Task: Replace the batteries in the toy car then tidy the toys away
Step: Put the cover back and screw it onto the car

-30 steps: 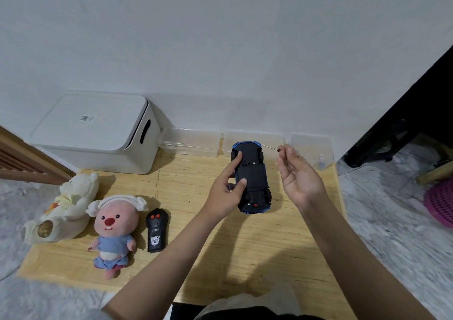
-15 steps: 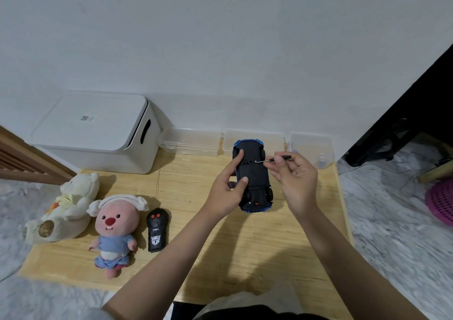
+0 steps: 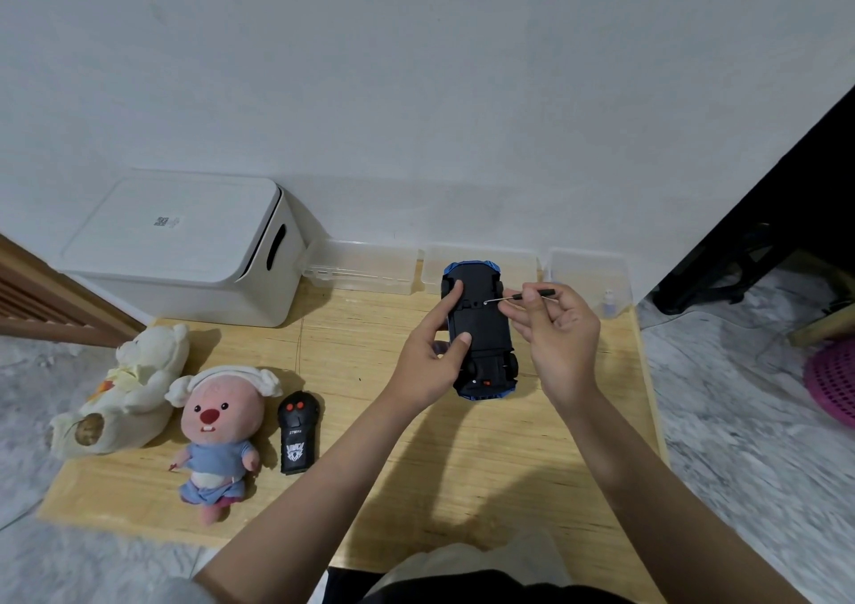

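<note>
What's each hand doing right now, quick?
Left hand: holds the upside-down toy car.
Right hand: pinches a small screwdriver, tip at the car's underside.

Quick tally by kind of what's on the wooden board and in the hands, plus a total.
Toy car: 1, underside up, held by the left hand
Screwdriver: 1, pinched by the right hand
Remote control: 1
Plush toys: 2, cream and pink
White lidded storage box: 1
Clear plastic boxes: 3
Small bottle: 1
Total: 10
</note>
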`<state>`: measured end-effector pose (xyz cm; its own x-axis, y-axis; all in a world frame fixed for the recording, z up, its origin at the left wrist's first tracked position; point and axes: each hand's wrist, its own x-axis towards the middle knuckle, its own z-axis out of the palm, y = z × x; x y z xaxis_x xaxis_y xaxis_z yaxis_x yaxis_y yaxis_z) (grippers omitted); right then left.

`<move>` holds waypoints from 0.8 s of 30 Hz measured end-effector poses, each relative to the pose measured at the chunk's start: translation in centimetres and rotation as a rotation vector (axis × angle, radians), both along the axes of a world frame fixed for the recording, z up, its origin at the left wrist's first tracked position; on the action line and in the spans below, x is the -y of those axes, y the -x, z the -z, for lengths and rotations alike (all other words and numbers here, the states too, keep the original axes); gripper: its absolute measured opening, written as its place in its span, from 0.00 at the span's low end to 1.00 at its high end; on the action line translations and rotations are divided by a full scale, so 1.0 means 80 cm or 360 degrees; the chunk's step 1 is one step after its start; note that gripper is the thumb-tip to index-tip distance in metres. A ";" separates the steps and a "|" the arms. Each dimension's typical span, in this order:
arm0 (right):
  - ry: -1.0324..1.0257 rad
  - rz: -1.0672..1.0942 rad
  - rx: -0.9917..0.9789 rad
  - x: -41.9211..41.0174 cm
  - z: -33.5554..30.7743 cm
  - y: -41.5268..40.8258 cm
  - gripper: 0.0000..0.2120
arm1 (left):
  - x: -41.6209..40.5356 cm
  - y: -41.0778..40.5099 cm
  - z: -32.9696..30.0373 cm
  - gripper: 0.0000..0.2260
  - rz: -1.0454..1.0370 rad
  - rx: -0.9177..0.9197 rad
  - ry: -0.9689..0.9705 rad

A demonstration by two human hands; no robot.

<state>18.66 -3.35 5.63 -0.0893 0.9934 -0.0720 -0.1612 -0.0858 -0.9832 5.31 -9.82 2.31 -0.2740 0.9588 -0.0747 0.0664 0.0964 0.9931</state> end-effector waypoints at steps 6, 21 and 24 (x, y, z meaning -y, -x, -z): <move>-0.0121 -0.0035 0.0067 0.000 -0.001 0.002 0.04 | 0.000 0.001 0.000 0.27 -0.0019 0.0015 0.0014; -0.0184 -0.0042 0.0067 0.000 0.003 0.005 0.06 | -0.001 0.002 0.000 0.27 -0.0038 0.0018 0.0045; -0.0209 -0.0049 0.0080 0.001 0.005 0.005 0.07 | -0.002 0.002 0.001 0.27 -0.0044 -0.0001 0.0045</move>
